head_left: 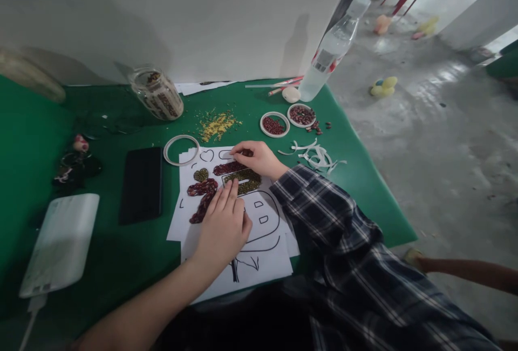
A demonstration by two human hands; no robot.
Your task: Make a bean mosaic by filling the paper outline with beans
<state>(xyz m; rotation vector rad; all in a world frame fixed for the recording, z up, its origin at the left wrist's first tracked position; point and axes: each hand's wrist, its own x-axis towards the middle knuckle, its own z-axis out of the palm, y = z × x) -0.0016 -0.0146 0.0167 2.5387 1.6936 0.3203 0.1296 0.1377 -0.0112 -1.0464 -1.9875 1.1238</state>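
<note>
Bean collage (254, 201) lies on green table (364, 205); left hand (224, 222) rests on it, fingers extended, grasping nothing, presumably steadying it; right hand (258, 157) bunches fingertips near dark-red strip (225, 169); cannot tell if gripping.

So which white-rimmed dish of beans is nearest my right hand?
The dish of small red beans; the other dish, with larger beans, stands farther off, nearer the bottle.

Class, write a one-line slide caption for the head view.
Left hand and right hand over a drawing partly filled with beans, on a green table.
</note>
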